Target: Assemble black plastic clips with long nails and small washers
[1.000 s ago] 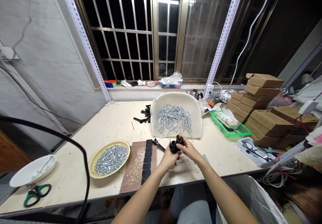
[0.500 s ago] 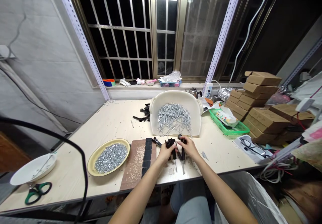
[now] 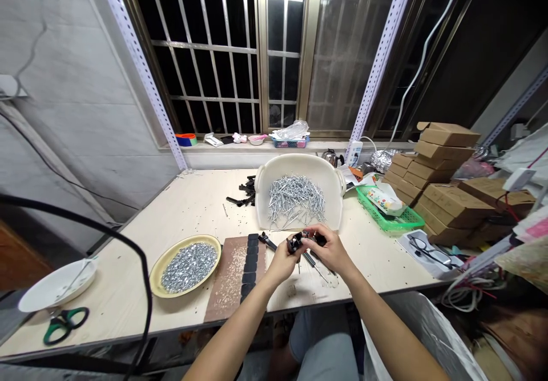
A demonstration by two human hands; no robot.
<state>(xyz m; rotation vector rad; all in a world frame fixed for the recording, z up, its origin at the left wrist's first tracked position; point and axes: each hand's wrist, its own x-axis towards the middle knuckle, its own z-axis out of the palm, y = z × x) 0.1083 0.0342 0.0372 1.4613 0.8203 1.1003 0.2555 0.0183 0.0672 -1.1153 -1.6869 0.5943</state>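
Near the front of the table, my left hand (image 3: 283,262) is closed around a small black plastic part (image 3: 294,243). My right hand (image 3: 333,251) meets it from the right, its fingers pinched at the same part and at black pieces partly hidden by them. Below the hands a black-handled tool with a thin metal shaft (image 3: 317,268) slants toward the table's front edge. Another black strip-like part (image 3: 267,240) lies just beyond my left hand. Behind both hands, a white tub (image 3: 263,198) lies tipped toward me with many long silver screws or pins (image 3: 297,198).
Left of my hands are a brown board (image 3: 229,278) with a row of black pads (image 3: 250,264), a yellow bowl (image 3: 154,281) of small metal pieces, and green-handled scissors (image 3: 64,325). Rightward stand a green basket (image 3: 387,221), glasses (image 3: 430,252) and stacked cardboard boxes (image 3: 449,204).
My hands have come together around the black part, with the right hand turned and raised slightly. The slim tool beneath them now slants more to the right.
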